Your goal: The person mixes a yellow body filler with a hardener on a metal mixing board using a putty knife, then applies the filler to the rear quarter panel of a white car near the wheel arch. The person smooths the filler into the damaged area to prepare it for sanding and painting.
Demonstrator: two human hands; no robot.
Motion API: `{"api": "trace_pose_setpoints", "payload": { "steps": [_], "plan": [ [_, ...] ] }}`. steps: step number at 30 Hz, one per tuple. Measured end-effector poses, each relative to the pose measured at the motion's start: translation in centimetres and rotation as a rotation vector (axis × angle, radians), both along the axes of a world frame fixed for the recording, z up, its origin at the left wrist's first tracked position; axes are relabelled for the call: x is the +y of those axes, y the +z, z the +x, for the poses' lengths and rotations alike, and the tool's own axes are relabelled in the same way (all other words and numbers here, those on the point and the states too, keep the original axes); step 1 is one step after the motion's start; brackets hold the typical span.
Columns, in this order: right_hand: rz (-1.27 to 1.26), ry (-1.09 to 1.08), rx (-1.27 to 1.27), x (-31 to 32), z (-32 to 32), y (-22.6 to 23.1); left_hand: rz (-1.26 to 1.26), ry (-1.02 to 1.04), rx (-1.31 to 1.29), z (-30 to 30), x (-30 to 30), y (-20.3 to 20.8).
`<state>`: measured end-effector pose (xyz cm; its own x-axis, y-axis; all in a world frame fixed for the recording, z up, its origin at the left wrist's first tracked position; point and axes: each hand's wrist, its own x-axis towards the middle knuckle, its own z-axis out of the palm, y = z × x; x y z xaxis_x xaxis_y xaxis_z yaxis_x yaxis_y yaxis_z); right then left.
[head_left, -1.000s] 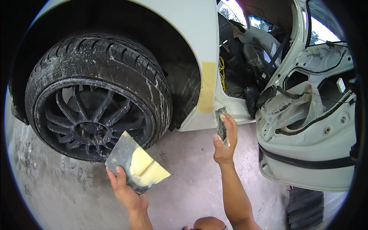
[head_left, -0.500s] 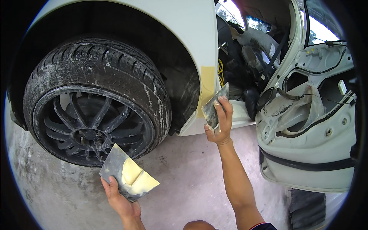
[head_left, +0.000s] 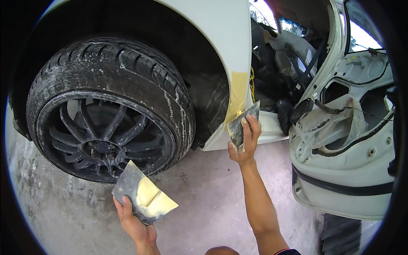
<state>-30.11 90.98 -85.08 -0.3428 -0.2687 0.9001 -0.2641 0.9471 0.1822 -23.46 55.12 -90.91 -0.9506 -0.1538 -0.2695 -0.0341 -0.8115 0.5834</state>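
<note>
My left hand [head_left: 134, 222] is closed on the lower corner of a flat grey mixing board [head_left: 128, 189], with the thumb on top. Smooth pale-yellow body filler [head_left: 149, 194], marked by a crease, lies across the board's right part. Farther up, my right hand [head_left: 246, 144] grips a smeared dark grey putty spreader [head_left: 239, 129], thumb at the near edge and fingers on its face. The spreader's far-left edge meets the lower end of a yellow filler strip [head_left: 239, 87] on the white car panel [head_left: 231, 40], behind the wheel arch.
A dusty black tire [head_left: 114, 70] with a dark multi-spoke wheel [head_left: 95, 142] fills the left. To the right, an opened white car door [head_left: 340, 182] with its inner trim off swings out, a loose wire across it. A dark ribbed mat [head_left: 340, 233] lies on the concrete floor [head_left: 204, 191].
My right hand and the spreader have come slightly lower along the panel, and the spreader is tilted differently. The view has shifted a little; my left hand holds the board almost unchanged.
</note>
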Motion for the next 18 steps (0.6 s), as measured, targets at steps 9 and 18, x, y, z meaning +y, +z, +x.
{"api": "trace_pose_setpoints", "payload": {
  "steps": [9,18],
  "plan": [
    [0.005,-0.049,0.037,1.0,-0.8,-0.7,0.024,0.012,-0.03,-0.1,-0.3,-0.2],
    [-0.062,-0.057,-0.048,1.9,-0.9,-0.8,0.018,-0.002,-0.065,-0.1,-0.4,-0.6]
  ]
}}
